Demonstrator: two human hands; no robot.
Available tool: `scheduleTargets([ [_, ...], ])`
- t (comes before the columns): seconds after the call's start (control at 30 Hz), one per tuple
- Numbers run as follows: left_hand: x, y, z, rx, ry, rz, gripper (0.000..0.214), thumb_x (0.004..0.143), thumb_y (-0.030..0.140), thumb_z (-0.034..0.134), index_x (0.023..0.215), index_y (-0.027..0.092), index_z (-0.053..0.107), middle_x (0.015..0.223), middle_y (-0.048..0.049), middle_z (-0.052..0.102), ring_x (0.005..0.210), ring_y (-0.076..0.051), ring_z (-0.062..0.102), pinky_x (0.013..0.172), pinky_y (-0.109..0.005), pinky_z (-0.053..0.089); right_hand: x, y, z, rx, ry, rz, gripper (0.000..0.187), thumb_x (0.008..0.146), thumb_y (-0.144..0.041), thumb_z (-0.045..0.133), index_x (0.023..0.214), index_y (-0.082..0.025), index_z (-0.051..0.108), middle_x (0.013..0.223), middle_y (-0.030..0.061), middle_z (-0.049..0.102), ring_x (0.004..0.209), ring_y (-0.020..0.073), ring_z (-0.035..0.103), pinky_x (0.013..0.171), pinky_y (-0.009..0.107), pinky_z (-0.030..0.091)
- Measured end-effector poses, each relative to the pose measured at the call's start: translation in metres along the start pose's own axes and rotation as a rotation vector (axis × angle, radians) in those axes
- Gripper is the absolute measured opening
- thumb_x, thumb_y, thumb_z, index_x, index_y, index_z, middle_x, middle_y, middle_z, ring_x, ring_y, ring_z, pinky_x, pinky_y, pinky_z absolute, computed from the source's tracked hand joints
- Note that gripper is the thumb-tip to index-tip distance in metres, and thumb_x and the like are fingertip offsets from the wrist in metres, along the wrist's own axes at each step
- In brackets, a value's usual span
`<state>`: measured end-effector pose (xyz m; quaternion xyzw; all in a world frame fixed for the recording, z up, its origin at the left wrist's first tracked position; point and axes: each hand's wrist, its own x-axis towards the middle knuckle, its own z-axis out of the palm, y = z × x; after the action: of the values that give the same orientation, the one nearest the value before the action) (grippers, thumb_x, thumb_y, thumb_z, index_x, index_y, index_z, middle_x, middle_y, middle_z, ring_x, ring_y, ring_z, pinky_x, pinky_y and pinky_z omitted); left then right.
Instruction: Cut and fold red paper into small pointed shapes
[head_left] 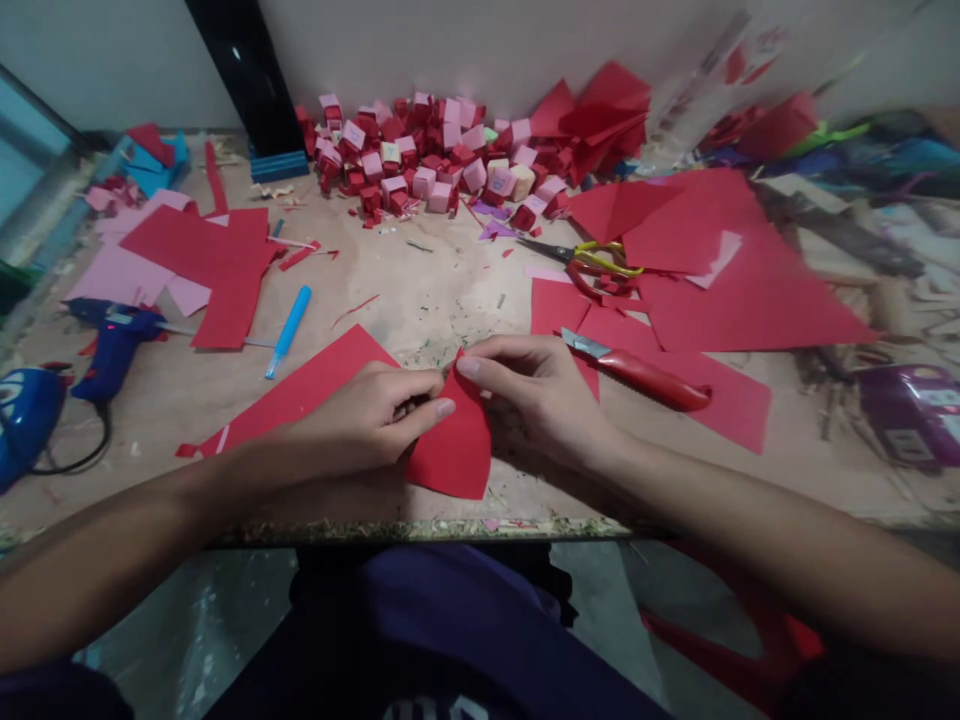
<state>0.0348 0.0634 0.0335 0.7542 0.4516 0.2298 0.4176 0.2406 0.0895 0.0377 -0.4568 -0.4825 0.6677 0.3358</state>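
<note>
We're starting left with the blue glue gun (120,348), then the blue-handled tool (291,325), and here's our left hand (367,408), thumb and curled forefinger pinching the red paper piece (455,450) near the table's (360,258) front edge. Our right hand (536,390) pinches its pointed top, thumb against forefinger, and just beyond lies the red-handled knife (649,378)!

The left hand (367,415) hides part of the red sheet (311,385) under it and of the red piece (457,445). Marks on the cubes (424,182) along the bench's (442,275) back edge are too small to read. At the right edge the purple box (904,410), its print blurred, is cut off, as is the blue object (30,415) at the left.
</note>
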Motion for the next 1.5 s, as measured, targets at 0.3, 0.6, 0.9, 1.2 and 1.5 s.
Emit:
scheduleTargets([
  [0.3, 0.002, 0.004, -0.005, -0.041, -0.070, 0.009, 0.032, 0.097, 0.029, 0.055, 0.068, 0.022, 0.045, 0.059, 0.0059, 0.044, 0.054, -0.011, 0.043, 0.054, -0.025, 0.032, -0.003, 0.004, 0.005, 0.002, 0.079, -0.045, 0.021, 0.080, -0.034, 0.081, 0.066, -0.021, 0.073, 0.058, -0.0014, 0.056, 0.051, 0.0106, 0.044, 0.046, 0.027, 0.035],
  [0.6, 0.000, 0.005, -0.006, -0.093, 0.000, -0.013, 0.036, 0.101, 0.031, 0.054, 0.068, 0.021, 0.043, 0.061, 0.0062, 0.042, 0.055, -0.010, 0.042, 0.054, -0.025, 0.032, 0.003, 0.000, -0.001, 0.097, 0.080, -0.133, 0.025, 0.087, -0.041, 0.079, 0.073, -0.020, 0.075, 0.074, 0.0019, 0.068, 0.064, 0.0126, 0.059, 0.057, 0.025, 0.048],
  [0.9, 0.003, -0.003, -0.012, -0.023, 0.223, 0.048, 0.035, 0.102, 0.031, 0.055, 0.069, 0.020, 0.051, 0.063, 0.0049, 0.044, 0.058, -0.011, 0.042, 0.060, -0.027, 0.035, -0.002, 0.003, -0.004, -0.042, -0.121, 0.042, 0.031, 0.086, -0.047, 0.082, 0.079, -0.017, 0.080, 0.062, 0.0015, 0.063, 0.051, 0.0117, 0.049, 0.045, 0.025, 0.035],
  [1.2, 0.004, -0.008, -0.021, 0.008, 0.313, 0.012, 0.033, 0.104, 0.036, 0.057, 0.076, 0.019, 0.061, 0.069, 0.0028, 0.053, 0.065, -0.013, 0.047, 0.062, -0.028, 0.037, 0.005, -0.005, -0.007, -0.114, -0.148, 0.030, 0.024, 0.090, -0.033, 0.078, 0.076, -0.013, 0.079, 0.062, 0.0023, 0.064, 0.048, 0.0092, 0.049, 0.040, 0.023, 0.034],
  [1.5, 0.006, -0.012, -0.023, -0.045, 0.369, 0.018, 0.030, 0.102, 0.034, 0.060, 0.077, 0.019, 0.063, 0.071, 0.0020, 0.055, 0.066, -0.013, 0.048, 0.061, -0.028, 0.037, 0.006, -0.008, -0.008, -0.061, -0.178, 0.151, 0.020, 0.083, -0.032, 0.086, 0.085, -0.013, 0.081, 0.064, 0.0061, 0.074, 0.047, 0.0107, 0.061, 0.042, 0.021, 0.045],
])
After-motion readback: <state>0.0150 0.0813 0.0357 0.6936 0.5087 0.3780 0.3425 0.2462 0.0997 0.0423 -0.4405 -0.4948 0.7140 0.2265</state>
